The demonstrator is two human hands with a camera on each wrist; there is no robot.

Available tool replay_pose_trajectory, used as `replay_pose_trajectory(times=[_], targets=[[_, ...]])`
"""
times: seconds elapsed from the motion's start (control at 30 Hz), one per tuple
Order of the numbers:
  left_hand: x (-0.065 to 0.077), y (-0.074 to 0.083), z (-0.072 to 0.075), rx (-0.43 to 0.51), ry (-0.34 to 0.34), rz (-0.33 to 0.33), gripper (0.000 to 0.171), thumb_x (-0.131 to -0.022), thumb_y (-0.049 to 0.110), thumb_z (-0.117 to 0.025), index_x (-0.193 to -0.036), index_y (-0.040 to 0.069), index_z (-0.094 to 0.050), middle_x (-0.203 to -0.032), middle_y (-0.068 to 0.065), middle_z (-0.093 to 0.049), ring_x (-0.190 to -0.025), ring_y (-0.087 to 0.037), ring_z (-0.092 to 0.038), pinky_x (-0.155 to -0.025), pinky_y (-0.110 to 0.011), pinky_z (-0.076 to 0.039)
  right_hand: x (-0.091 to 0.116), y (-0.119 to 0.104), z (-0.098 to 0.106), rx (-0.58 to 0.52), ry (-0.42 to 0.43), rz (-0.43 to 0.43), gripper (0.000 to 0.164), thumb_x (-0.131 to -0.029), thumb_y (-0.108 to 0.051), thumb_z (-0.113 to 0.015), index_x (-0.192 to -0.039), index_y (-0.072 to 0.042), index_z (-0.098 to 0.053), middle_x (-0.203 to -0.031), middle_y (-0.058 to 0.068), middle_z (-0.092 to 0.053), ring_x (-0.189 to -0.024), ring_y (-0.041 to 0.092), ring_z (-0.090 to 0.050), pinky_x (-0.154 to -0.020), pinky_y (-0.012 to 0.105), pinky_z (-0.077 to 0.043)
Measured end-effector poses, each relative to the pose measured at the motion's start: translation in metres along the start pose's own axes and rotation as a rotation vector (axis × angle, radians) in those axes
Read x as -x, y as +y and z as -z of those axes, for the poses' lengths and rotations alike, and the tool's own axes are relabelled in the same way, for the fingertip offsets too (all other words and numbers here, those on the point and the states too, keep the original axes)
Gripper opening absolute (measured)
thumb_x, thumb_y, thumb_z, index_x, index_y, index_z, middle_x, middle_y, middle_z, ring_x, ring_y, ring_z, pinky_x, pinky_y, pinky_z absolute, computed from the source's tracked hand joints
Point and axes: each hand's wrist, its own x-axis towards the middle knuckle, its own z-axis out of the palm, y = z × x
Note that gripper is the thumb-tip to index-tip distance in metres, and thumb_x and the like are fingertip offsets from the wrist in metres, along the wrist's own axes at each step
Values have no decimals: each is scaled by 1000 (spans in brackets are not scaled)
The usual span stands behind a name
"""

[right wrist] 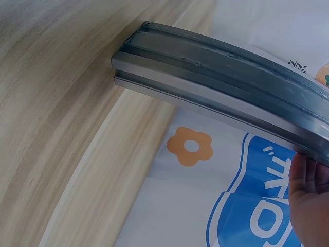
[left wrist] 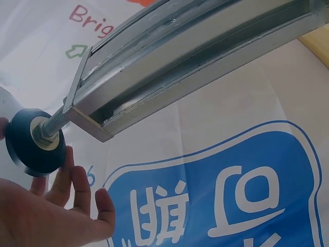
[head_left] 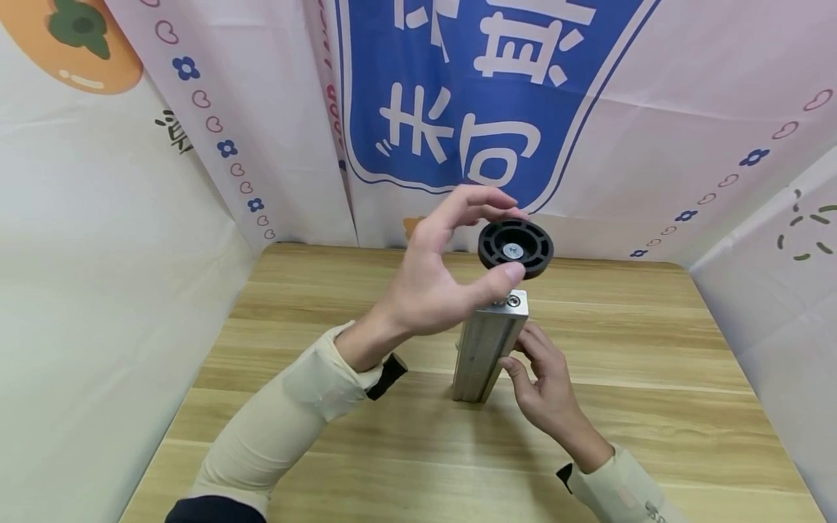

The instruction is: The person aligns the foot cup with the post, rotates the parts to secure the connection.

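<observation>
A silver aluminium profile stands upright on the wooden table. Above its top end plate sits a round black leveling foot, joined to it by a threaded stem that shows in the left wrist view. My left hand pinches the foot's rim, thumb on the near side and fingers at the far side. Lower down, my right hand grips the profile from the right, its thumb in front and fingers partly hidden behind. The profile's slotted sides show along its length in the right wrist view.
The wood-grain table spreads around the profile. A printed cloth backdrop with a blue panel hangs behind it, and white cloth walls stand at both sides. Small dark wrist mounts show at the sleeves.
</observation>
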Motion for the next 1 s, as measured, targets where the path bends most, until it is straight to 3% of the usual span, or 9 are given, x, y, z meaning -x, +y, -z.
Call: replay_pose_trajectory(times=[0.17, 0.4, 0.57, 0.73, 1.0], targets=[[0, -1, -1, 69, -67, -11, 50, -93, 17, -60, -138, -5, -54, -133, -22, -68, -132, -23, -61, -120, -39, -40, -1, 0, 0, -1, 4, -4, 45, -89, 21, -65, -131, 6, -66, -128, 3, -64, -112, 7, -66, -98, 20, -56], [0, 0, 1, 57, -100, -11, 55, -94, 20, -53, -142, -6, -51, -140, -22, -65, -135, -22, -59, -118, -38, -42, -1, 0, 0, -3, 7, 9, 45, -87, 22, -66, -129, 7, -66, -126, 2, -64, -110, 7, -66, -97, 20, -57], [-1, 3, 1, -32, -37, 22, 58, -89, 27, -67, -139, 0, -55, -135, -13, -68, -130, -15, -57, -112, -37, -41, -1, 0, 0, -6, 3, 13, 46, -87, 22, -66, -130, 7, -65, -127, 1, -63, -111, 6, -65, -97, 19, -56], [-3, 5, 0, -93, 9, 47, 69, -79, 22, -85, -138, 3, -56, -129, -9, -67, -123, -16, -58, -108, -34, -43, 0, 1, 0, -5, -1, 32, 47, -87, 23, -65, -131, 7, -65, -129, 1, -63, -112, 6, -65, -97, 19, -56], [-3, 4, 1, -154, 33, 49, 79, -70, 21, -95, -137, 3, -56, -117, -7, -67, -112, -13, -58, -103, -39, -43, 0, 3, -1, -16, 7, 68, 45, -86, 23, -66, -128, 8, -65, -126, 2, -63, -110, 5, -65, -97, 19, -56]])
